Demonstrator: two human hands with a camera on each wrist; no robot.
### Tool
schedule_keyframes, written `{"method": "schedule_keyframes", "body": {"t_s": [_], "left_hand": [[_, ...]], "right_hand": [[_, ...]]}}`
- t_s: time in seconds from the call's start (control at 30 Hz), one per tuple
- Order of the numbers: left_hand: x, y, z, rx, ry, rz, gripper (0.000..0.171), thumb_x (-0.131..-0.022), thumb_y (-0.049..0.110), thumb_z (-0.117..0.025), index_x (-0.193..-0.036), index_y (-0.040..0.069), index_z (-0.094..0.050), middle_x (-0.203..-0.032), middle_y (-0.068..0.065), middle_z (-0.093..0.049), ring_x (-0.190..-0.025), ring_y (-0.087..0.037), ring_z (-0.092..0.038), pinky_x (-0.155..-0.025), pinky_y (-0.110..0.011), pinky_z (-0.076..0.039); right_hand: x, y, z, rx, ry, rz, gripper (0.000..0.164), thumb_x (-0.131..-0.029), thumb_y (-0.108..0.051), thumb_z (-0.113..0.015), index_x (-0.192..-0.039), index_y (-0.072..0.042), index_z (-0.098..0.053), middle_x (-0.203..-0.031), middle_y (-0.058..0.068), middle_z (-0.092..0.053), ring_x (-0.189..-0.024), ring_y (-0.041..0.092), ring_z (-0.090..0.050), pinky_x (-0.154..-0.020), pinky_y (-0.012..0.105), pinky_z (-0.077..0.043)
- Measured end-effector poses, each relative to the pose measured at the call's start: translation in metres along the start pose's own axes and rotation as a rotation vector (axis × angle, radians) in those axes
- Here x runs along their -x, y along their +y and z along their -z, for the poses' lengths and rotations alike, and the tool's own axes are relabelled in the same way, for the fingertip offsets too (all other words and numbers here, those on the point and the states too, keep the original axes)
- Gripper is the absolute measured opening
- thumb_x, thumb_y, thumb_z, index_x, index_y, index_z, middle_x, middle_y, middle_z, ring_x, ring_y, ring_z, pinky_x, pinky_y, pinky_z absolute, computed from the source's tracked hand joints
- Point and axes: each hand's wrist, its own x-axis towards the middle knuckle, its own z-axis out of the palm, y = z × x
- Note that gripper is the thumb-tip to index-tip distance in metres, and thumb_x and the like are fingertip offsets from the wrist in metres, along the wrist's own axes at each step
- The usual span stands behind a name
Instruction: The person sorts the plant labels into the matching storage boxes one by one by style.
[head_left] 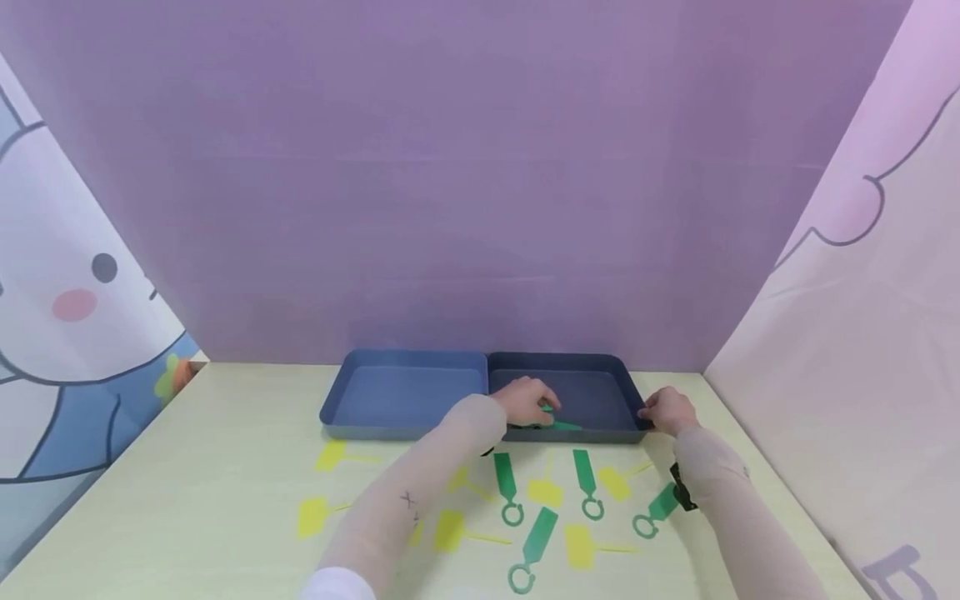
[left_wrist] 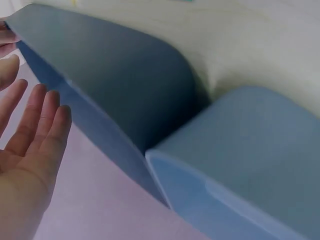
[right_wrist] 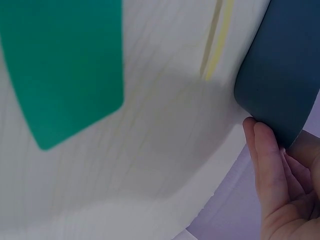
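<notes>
My left hand (head_left: 527, 402) reaches over the near left part of a dark navy tray (head_left: 592, 385). Its fingers (left_wrist: 31, 125) look loosely extended in the left wrist view, with nothing between them. Beneath this hand, a green strip (head_left: 568, 427) lies inside the dark tray, partly hidden by the hand. At that tray's near right corner, my right hand (head_left: 670, 408) pinches the rim, thumb on the inner side and fingers (right_wrist: 267, 160) against the outer wall.
A blue tray (head_left: 412, 392) adjoins the dark one on its left. Before the trays, several green tags with ring ends (head_left: 538, 537) and yellow paddle-shaped pieces (head_left: 450, 531) are spread on the pale table (head_left: 202, 500). A purple backdrop (head_left: 480, 183) stands behind.
</notes>
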Motion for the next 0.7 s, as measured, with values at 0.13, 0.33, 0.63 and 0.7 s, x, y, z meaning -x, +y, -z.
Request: {"method": "schedule_keyframes", "body": {"t_s": [0.13, 0.33, 0.63, 0.7], "left_hand": [[0.015, -0.002, 0.007, -0.002, 0.008, -0.029, 0.033, -0.088, 0.018, -0.062, -0.121, 0.016, -0.061, -0.122, 0.003, -0.06, -0.112, -0.015, -0.055, -0.088, -0.027, -0.048], [0.035, -0.007, 0.011, -0.061, 0.0, -0.102, 0.037, -0.085, 0.016, -0.065, -0.122, 0.015, -0.06, -0.123, 0.004, -0.059, -0.111, -0.013, -0.056, -0.086, -0.023, -0.048], [0.067, -0.01, 0.011, -0.122, -0.033, -0.209, 0.034, -0.085, 0.018, -0.065, -0.119, 0.016, -0.062, -0.119, 0.007, -0.061, -0.109, -0.009, -0.057, -0.088, -0.021, -0.047], [0.073, -0.008, 0.01, -0.142, -0.051, -0.229, 0.035, -0.085, 0.018, -0.065, -0.12, 0.016, -0.062, -0.118, 0.007, -0.061, -0.109, -0.007, -0.056, -0.089, -0.02, -0.047]], "right_hand": [[0.001, 0.0, 0.0, -0.002, -0.003, -0.006, 0.032, -0.083, -0.007, -0.063, -0.106, 0.015, -0.059, -0.103, 0.032, -0.061, -0.062, 0.016, -0.066, -0.078, 0.042, -0.052], [0.003, -0.002, 0.004, 0.01, -0.002, -0.007, 0.032, -0.084, -0.007, -0.062, -0.106, 0.015, -0.059, -0.105, 0.033, -0.06, -0.066, 0.021, -0.068, -0.081, 0.045, -0.051], [0.0, 0.001, 0.0, 0.006, -0.005, -0.014, 0.031, -0.084, -0.006, -0.062, -0.105, 0.015, -0.059, -0.101, 0.032, -0.061, -0.064, 0.018, -0.066, -0.076, 0.041, -0.053], [-0.001, 0.001, 0.001, 0.0, 0.002, -0.012, 0.03, -0.083, -0.006, -0.062, -0.105, 0.015, -0.059, -0.101, 0.031, -0.062, -0.063, 0.019, -0.067, -0.075, 0.04, -0.053]]}}
